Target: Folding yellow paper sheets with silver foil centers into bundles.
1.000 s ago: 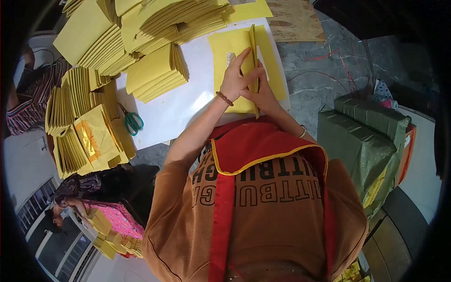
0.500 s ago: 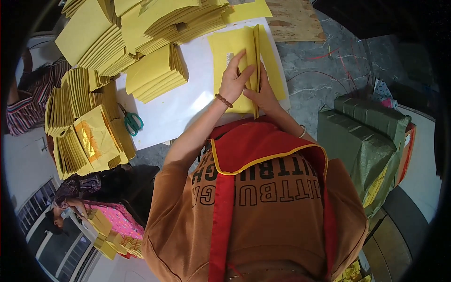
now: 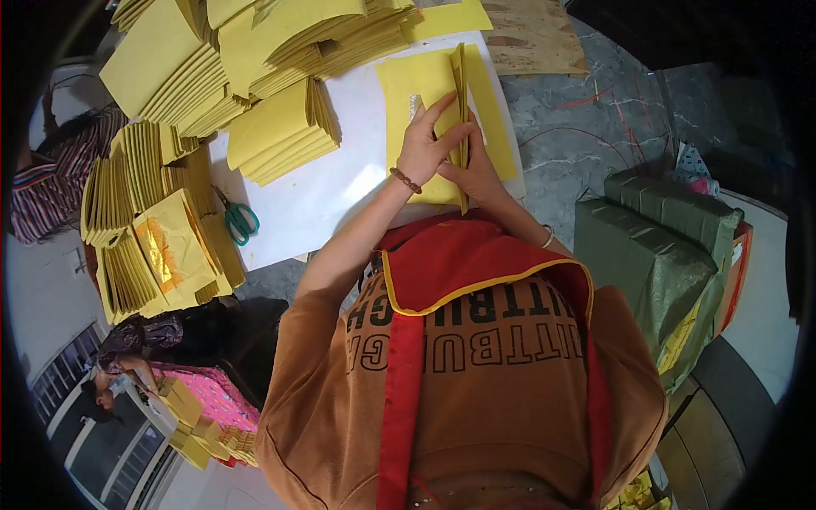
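Observation:
A folded stack of yellow paper (image 3: 435,78) stands partly on edge along its fold, on top of a flat yellow sheet (image 3: 500,155) at the table's right side. My left hand (image 3: 427,146) presses its left face, thumb reaching over the folded edge. From the right, my right hand (image 3: 478,174) grips the same fold near its lower end, with the thumb on the near side and the fingers behind, partly hidden. A small shiny silver piece (image 3: 415,105) shows beside my left fingers.
Piles of folded yellow paper (image 3: 285,132) cover the white table's (image 3: 357,191) far and left parts. Green-handled scissors (image 3: 241,223) lie at its left edge. Green wrapped packages (image 3: 650,242) stand on the right. Other people (image 3: 68,170) are at the left.
The folded yellow stack is pressed narrower at its fold. My left fingers and thumb have shifted right, over the edge, and my right hand has closed in slightly.

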Demonstrator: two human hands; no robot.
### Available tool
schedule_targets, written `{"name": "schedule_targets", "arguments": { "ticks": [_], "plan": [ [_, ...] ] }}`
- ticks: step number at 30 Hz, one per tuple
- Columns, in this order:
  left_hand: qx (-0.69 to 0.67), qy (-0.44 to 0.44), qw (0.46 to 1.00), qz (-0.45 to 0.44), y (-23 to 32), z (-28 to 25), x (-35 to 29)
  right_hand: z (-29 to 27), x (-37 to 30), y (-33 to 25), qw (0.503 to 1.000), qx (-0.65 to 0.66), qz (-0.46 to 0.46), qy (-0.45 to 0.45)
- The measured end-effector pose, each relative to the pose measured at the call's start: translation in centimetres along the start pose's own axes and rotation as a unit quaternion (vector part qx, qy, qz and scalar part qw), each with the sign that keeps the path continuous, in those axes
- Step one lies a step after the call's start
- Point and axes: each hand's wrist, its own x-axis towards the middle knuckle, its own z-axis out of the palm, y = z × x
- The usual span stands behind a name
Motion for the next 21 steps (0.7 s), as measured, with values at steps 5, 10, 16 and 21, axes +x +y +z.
{"name": "schedule_targets", "arguments": {
  "ticks": [5,10,16,21],
  "plan": [
    [-0.073,-0.002,0.996,-0.044,-0.4,0.1,-0.2,-0.1,0.0,0.0,1.0,0.015,-0.009,0.0],
    [-0.106,0.043,0.991,-0.065,-1.4,0.7,-0.5,-0.1,0.0,0.1,0.997,0.072,0.0,-0.005],
    [-0.087,0.069,0.994,0.001,-0.2,0.3,0.0,0.1,-0.1,-0.4,0.997,0.073,0.002,-0.011],
    [0.015,-0.005,1.0,0.007,-0.2,0.0,0.0,-0.1,0.1,0.2,0.999,-0.024,-0.024,-0.005]
  ]
}}
